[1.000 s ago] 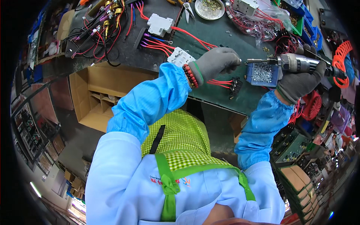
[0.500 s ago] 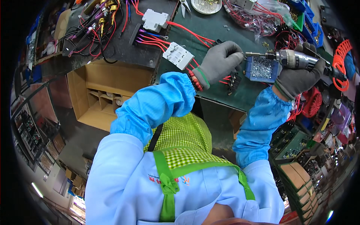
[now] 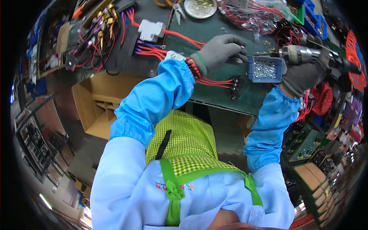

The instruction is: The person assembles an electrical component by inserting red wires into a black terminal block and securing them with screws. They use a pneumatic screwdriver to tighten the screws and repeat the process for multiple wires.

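Note:
My right hand [image 3: 306, 73], in a dark grey glove, is closed around a silver and black power screwdriver [image 3: 297, 54]. The tool lies nearly level, its bit pointing left over the far edge of a blue bin [image 3: 267, 80] of small silver screws. Left of the bit, my gloved left hand [image 3: 224, 51] hovers over the green bench mat with fingers loosely bent and apart, nothing visible in them. Below that hand, red wires [image 3: 214, 82] run to small black terminal pieces [image 3: 235, 87]. A white breaker-like module [image 3: 174, 56] is partly hidden behind my left sleeve.
Another white module [image 3: 151, 30] with red wires sits farther left. At the back are scissors [image 3: 178, 13], a round dish [image 3: 200, 15] of small brass parts and bagged wires [image 3: 245, 19]. A coiled orange hose [image 3: 354, 57] hangs right; an open cardboard box [image 3: 92, 107] stands below the bench.
My left hand has come away from the screwdriver's tip, and its pinched fingers have spread. The screwdriver stays in my right hand. The whole view has shifted slightly.

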A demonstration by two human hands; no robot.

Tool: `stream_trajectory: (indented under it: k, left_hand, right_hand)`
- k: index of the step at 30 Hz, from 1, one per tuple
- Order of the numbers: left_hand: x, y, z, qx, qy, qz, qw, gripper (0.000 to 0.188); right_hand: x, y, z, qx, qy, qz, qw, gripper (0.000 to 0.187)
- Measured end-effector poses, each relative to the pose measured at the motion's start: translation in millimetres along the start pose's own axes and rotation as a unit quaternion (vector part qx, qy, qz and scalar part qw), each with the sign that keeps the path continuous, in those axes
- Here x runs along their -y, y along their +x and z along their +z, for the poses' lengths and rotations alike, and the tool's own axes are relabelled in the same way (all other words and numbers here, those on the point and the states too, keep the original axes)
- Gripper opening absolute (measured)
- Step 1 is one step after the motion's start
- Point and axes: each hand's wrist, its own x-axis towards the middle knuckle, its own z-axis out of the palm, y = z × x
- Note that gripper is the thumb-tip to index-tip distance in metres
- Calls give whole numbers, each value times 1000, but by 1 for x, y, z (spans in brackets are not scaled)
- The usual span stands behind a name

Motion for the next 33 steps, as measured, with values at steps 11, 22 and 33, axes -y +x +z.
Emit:
stream_trajectory:
  k: [11, 22, 33]
  left_hand:
    - [-10, 79, -29, 6, 630, 129, 766, 18]
    - [19, 100, -24, 41, 733, 111, 669, 25]
    - [6, 88, -34, 70, 707, 109, 695, 45]
  right_hand:
    - [-33, 17, -16, 256, 60, 1, 965, 29]
    - [-96, 15, -15, 205, -25, -167, 964, 41]
    - [-108, 10, -2, 179, -1, -165, 970, 40]
